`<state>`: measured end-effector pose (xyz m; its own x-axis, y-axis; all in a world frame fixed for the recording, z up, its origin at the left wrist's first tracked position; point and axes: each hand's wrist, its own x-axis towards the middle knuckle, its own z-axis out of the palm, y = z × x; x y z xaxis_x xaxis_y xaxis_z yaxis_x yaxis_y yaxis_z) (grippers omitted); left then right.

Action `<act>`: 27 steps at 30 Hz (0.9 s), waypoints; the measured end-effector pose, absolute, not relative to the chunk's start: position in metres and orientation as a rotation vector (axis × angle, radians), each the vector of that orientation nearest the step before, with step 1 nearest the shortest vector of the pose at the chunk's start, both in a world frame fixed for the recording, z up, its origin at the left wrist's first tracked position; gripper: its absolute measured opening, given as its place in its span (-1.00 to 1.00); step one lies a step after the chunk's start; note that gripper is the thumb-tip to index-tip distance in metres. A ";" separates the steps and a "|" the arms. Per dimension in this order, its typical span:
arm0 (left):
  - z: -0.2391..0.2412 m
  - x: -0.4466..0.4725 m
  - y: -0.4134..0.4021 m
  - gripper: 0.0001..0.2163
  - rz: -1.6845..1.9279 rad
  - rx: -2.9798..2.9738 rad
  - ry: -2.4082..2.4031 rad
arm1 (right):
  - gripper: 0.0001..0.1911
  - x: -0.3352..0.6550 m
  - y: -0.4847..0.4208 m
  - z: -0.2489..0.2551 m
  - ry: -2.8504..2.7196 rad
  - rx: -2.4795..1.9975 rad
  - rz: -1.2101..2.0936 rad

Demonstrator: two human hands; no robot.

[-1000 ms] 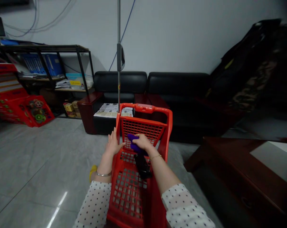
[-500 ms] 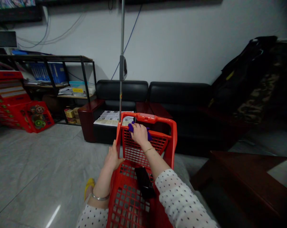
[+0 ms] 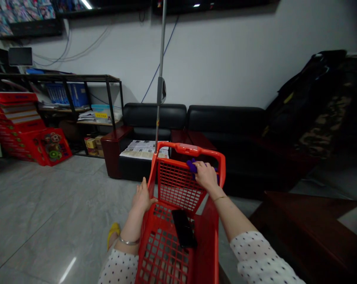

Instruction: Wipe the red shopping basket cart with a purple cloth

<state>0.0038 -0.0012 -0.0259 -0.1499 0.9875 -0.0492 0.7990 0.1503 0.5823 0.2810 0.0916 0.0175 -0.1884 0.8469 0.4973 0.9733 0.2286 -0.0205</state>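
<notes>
A red plastic shopping cart (image 3: 206, 236) with grid panels stands in front of me. My left hand (image 3: 142, 199) clasps its left side wall, thumb inside and fingers outside. Bunched under my right hand (image 3: 206, 174) is a purple cloth (image 3: 192, 166), pressed on the top edge of the cart's far panel, toward the right corner. Below, a black phone (image 3: 182, 228) lies on the cart's grid floor. A grey metal pole (image 3: 162, 51) rises by the cart's far left corner.
Behind the cart are black sofas (image 3: 225, 122), one with newspapers (image 3: 141, 149) on its seat. Red boxes (image 3: 15, 134) and a shelf (image 3: 107, 79) stand left. A dark wooden table (image 3: 308, 221) is close on the right, with jackets (image 3: 308, 86) beyond.
My right hand has slid the purple cloth rightward along the panel's top edge. My left hand keeps its place on the cart's side. The view has shifted slightly.
</notes>
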 end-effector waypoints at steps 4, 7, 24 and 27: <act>-0.025 0.008 -0.008 0.01 0.546 1.743 2.047 | -0.60 0.284 0.080 0.015 -1.925 -1.722 -0.403; -0.027 0.010 -0.012 0.02 0.514 1.789 2.060 | -0.62 0.254 0.080 0.015 -1.838 -1.566 -0.281; -0.026 0.012 -0.019 0.03 0.501 1.760 2.132 | -0.63 0.111 0.093 -0.013 -2.282 -0.992 0.033; -0.024 0.013 -0.021 0.02 0.497 1.744 2.123 | -0.67 0.129 0.083 -0.006 -2.313 -0.906 0.009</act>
<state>0.0131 -0.0210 -0.0237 -0.1832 0.9821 -0.0445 0.8602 0.1820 0.4764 0.1291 0.0832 -0.0064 -0.5530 0.6106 0.5669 0.6063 0.7616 -0.2288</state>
